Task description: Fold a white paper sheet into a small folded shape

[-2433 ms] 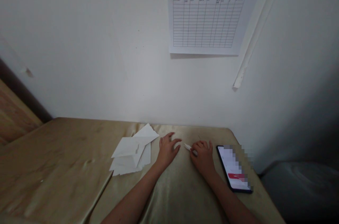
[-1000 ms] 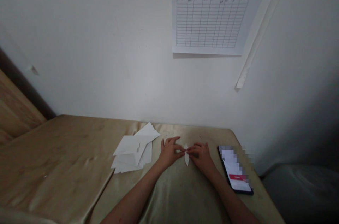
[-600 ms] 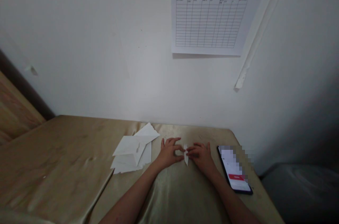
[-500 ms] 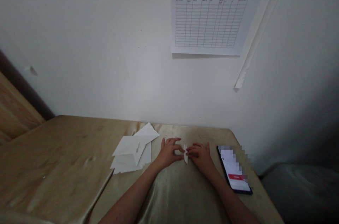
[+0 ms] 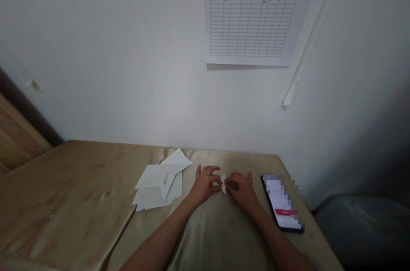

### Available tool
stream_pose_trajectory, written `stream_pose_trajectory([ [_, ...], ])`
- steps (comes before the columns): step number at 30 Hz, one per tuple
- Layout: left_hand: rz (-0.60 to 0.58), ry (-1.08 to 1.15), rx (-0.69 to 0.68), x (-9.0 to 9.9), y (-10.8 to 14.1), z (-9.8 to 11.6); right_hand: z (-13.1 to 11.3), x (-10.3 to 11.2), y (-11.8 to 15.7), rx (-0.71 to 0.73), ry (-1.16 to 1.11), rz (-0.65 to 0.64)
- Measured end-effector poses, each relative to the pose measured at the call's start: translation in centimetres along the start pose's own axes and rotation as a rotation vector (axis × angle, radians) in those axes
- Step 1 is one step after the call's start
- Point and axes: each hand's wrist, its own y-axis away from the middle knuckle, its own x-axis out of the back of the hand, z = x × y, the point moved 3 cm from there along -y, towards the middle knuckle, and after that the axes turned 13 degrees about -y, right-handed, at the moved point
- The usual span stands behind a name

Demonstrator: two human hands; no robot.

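A small folded piece of white paper, narrow and pointed at its lower end, is held between my two hands above the cloth-covered surface. My left hand pinches its left side with thumb and forefinger, the other fingers spread away. From the right, my right hand grips the same paper with its fingertips, the little finger raised. The fingertips partly cover the folds. Left of my left hand lies a loose pile of white paper sheets, some with torn edges.
A phone with a lit screen lies right of my right hand. Shiny gold-brown cloth covers the surface, which meets a white wall. A printed table sheet hangs on the wall. A dark rounded object stands beyond the right edge.
The folded paper's lower tip sits slightly higher, and the right fingers have closed in a little on it. The view has shifted slightly; the paper pile and phone stay in place.
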Motion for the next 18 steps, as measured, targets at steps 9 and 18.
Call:
stream_pose_trajectory([
  [9,0.033,-0.011,-0.033,0.28,-0.05,0.43,0.2,0.14,-0.08,0.048,0.019,-0.018],
  [18,0.021,0.022,0.065,-0.26,-0.34,0.22,0.25,-0.45,-0.18,0.039,0.086,-0.001],
])
